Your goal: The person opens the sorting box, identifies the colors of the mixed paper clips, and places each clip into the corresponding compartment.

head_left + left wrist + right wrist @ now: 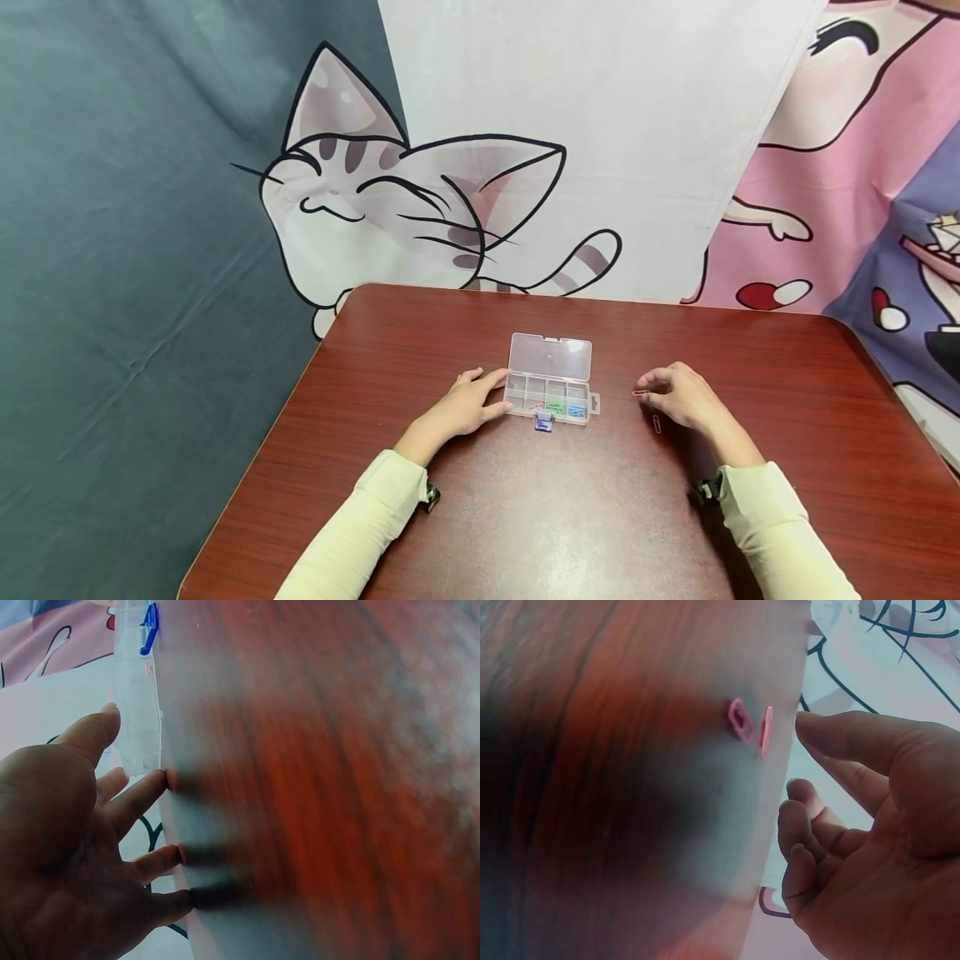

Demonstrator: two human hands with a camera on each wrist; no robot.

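Observation:
A clear plastic compartment box [551, 379] stands on the table with its lid tipped back. A few of its cells hold coloured clips. My left hand [468, 406] lies flat beside the box, fingers straight, its thumb and forefinger touching the box's left end; in the left wrist view its fingertips [171, 778] press the tabletop next to the box [139, 712]. My right hand [678, 396] rests to the right, its fingers loosely curled and holding nothing. A pink paper clip [640, 392] [740, 720] lies just off its thumb tip. A darker clip [657, 423] lies under that hand.
A blue binder clip [543, 422] [150, 628] lies against the box's near side. The glossy red-brown table [525, 517] has rounded corners and printed cartoon cloth hanging behind it. Small cameras are strapped to both cream-sleeved wrists.

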